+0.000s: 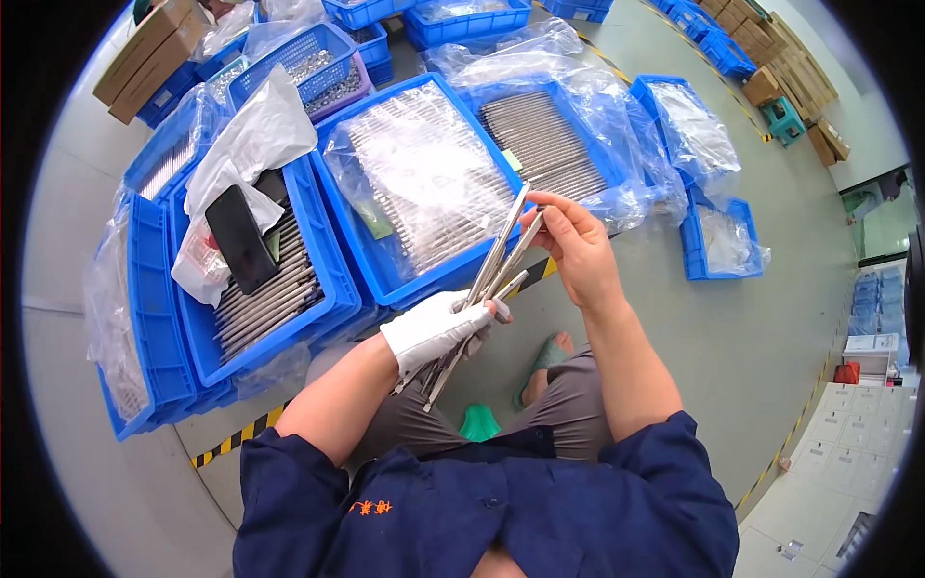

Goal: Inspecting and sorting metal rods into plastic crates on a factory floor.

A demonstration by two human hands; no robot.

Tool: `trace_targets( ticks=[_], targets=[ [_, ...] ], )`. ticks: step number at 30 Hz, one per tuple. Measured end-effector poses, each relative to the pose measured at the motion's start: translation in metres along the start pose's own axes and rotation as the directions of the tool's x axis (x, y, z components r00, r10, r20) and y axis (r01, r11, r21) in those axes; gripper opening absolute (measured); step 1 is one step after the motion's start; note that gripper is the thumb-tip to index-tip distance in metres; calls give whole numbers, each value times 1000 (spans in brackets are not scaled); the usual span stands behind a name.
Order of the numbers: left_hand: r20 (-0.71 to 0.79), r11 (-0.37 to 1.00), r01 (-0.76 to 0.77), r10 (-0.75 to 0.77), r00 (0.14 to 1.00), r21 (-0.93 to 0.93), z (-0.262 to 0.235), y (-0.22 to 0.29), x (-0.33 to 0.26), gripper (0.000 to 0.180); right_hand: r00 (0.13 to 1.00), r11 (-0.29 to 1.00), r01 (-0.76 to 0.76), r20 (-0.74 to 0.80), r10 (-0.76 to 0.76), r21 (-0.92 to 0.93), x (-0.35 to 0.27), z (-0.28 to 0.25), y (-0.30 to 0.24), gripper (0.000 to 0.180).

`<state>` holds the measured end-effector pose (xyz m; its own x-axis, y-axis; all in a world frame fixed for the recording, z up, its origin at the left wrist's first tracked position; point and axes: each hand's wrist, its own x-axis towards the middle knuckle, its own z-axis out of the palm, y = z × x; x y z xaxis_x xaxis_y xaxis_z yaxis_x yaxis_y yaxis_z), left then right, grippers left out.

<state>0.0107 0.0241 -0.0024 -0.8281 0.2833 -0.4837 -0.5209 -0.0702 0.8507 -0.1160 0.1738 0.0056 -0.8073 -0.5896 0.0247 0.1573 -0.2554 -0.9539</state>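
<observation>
My left hand (438,332), in a white glove with bare fingertips, is closed around a bundle of thin metal rods (493,265). The rods slant up and to the right, and their lower ends stick out below the glove. At the upper end of the bundle, my bare right hand (576,249) pinches the tip of one rod between thumb and fingers. Just beyond the bundle stands a blue crate (385,294) with rows of metal rods under clear plastic. To its left, another blue crate (332,265) holds darker-ended rods.
A black phone (239,239) and a white plastic bag (252,135) lie on the left crate. Farther back is a crate of grey rods (540,130), partly wrapped in plastic. Small blue bins (718,241) stand at the right. Yellow-black tape (236,435) marks the floor.
</observation>
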Motion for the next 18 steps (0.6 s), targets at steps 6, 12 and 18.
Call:
trace_targets(
  ticks=[6, 12, 18],
  targets=[
    [-71, 1000, 9, -10, 997, -10, 6, -1, 0, 39, 876, 668, 337, -39, -480, -663, -4, 15, 17, 23],
    [-95, 996, 33, -25, 995, 78, 1, 2, 0, 38, 998, 926, -5, 50, 26, -377, 2, -8, -12, 23],
    [-20, 983, 19, -16, 1000, 183, 0, 2, -3, 39, 883, 941, -336, 332, 332, -49, 8, -40, -26, 27]
  ],
)
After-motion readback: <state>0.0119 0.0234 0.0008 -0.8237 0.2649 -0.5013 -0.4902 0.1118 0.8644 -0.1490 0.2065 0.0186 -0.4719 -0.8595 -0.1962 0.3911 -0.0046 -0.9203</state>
